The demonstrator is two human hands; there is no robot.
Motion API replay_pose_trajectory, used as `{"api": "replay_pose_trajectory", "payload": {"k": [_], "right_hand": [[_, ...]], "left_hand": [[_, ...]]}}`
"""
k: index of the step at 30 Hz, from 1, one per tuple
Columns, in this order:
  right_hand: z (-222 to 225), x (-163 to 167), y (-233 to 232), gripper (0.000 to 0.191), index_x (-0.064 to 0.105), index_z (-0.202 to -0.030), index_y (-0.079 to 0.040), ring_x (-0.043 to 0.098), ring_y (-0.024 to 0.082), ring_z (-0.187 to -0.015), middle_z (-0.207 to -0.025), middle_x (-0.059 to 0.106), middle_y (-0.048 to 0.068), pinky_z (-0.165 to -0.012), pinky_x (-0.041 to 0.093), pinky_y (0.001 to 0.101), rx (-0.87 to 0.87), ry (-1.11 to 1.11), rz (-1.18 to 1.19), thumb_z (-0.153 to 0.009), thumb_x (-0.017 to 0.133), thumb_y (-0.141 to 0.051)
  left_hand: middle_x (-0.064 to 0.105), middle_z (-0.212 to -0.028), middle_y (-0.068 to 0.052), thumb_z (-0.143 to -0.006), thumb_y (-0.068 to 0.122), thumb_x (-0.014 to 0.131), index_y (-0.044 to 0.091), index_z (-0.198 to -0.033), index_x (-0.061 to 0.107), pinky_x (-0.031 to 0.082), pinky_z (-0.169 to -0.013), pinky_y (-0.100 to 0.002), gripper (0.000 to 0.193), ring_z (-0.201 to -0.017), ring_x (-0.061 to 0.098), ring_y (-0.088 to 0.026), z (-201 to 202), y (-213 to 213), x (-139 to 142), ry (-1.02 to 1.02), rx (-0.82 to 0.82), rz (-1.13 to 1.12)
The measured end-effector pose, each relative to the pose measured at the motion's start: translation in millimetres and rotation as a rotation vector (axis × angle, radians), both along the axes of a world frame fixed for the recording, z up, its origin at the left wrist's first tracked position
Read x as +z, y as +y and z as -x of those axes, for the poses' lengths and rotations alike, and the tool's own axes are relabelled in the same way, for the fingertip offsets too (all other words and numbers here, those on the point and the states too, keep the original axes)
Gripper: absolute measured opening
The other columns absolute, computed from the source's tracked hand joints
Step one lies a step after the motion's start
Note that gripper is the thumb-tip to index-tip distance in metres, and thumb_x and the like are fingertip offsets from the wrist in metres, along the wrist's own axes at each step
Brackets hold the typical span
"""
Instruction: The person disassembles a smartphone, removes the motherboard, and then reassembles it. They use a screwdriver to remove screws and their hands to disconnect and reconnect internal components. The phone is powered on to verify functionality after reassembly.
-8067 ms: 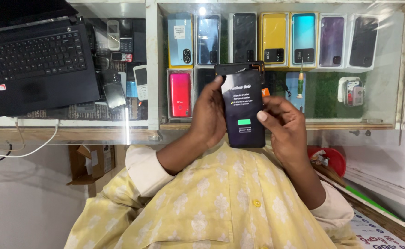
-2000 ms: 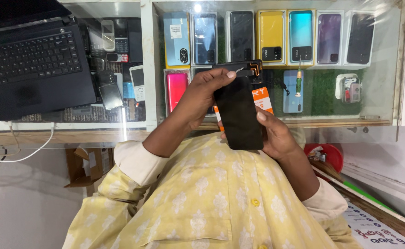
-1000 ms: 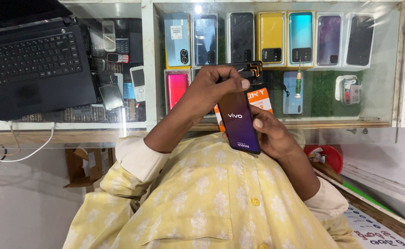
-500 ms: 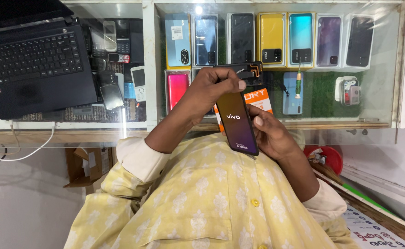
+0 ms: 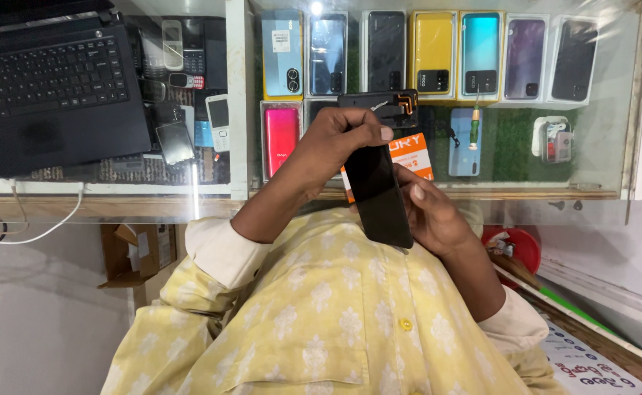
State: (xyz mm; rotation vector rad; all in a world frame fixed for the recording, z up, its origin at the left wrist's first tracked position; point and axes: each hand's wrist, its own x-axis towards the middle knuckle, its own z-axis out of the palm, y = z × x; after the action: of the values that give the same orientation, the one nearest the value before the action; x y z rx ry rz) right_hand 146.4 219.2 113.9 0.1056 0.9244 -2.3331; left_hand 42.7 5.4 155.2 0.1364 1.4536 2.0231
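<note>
Phone [image 5: 381, 196] screen dark now; half a second and a second ago it was lit purple with a logo, two seconds ago dark, eight seconds ago showing a black menu with a green button. Phone tilted now, top toward the worktop's near edge; eight seconds ago upright. Left hand [image 5: 339, 143] moved from the phone's left side to gripping its top end, fingers [image 5: 371, 134] curled over it. Right hand [image 5: 429, 216] dropped lower, cradling the phone's right side from beneath.

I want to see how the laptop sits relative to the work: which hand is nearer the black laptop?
Left. The left hand grips the dark phone nearer the black laptop; the right hand supports the phone farther away.
</note>
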Motion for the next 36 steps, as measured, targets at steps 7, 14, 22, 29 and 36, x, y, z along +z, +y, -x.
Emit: {"api": "replay_pose_trajectory", "payload": {"k": [7,14,22,29,36], "right_hand": [[-2.2,20.3,-4.5,0.091,0.022,-0.160,0.002,0.064,0.044,-0.125,-0.144,0.054,0.034,-0.102,0.055,0.0435,0.078,0.057,-0.003,-0.092,0.073,-0.033],[-13.2,12.4,2.3,0.090,0.024,-0.160,0.002,0.065,0.043,-0.122,-0.138,0.056,0.030,-0.101,0.056,0.0452,0.019,0.015,-0.048,-0.090,0.072,-0.026],[-16.3,9.4,7.0,0.087,0.028,-0.160,0.003,0.067,0.041,-0.119,-0.132,0.061,0.030,-0.101,0.056,0.0458,0.003,0.026,-0.041,-0.091,0.073,-0.027],[-9.5,10.8,6.7,0.088,0.030,-0.157,0.004,0.068,0.039,-0.118,-0.131,0.062,0.027,-0.100,0.057,0.0461,0.019,0.014,-0.034,-0.090,0.075,-0.029],[-0.5,20.2,6.2,0.088,0.031,-0.157,0.004,0.067,0.039,-0.119,-0.136,0.061,0.026,-0.101,0.056,0.0447,0.031,0.007,-0.052,-0.089,0.075,-0.030]], "left_hand": [[0.051,-0.065,0.008,-0.093,0.025,0.073,0.012,-0.070,0.059,0.034,-0.055,-0.024,0.029,-0.061,0.044,-0.003,-2.9,5.1,0.4,-0.006,-0.014,0.038],[0.053,-0.067,0.008,-0.091,0.023,0.074,0.012,-0.071,0.061,0.035,-0.057,-0.024,0.026,-0.063,0.046,-0.003,-0.6,14.6,2.3,0.007,-0.066,0.034],[0.052,-0.067,0.008,-0.092,0.024,0.074,0.012,-0.072,0.062,0.035,-0.057,-0.024,0.026,-0.063,0.044,-0.003,2.8,20.6,0.9,0.024,-0.090,0.046],[0.053,-0.066,0.008,-0.092,0.025,0.074,0.012,-0.072,0.063,0.035,-0.056,-0.024,0.026,-0.062,0.044,-0.003,5.7,18.5,-1.5,0.027,-0.069,0.031],[0.056,-0.067,0.007,-0.091,0.023,0.075,0.010,-0.072,0.063,0.039,-0.058,-0.024,0.026,-0.063,0.048,-0.004,11.1,17.9,6.6,0.024,-0.053,0.030]]}}
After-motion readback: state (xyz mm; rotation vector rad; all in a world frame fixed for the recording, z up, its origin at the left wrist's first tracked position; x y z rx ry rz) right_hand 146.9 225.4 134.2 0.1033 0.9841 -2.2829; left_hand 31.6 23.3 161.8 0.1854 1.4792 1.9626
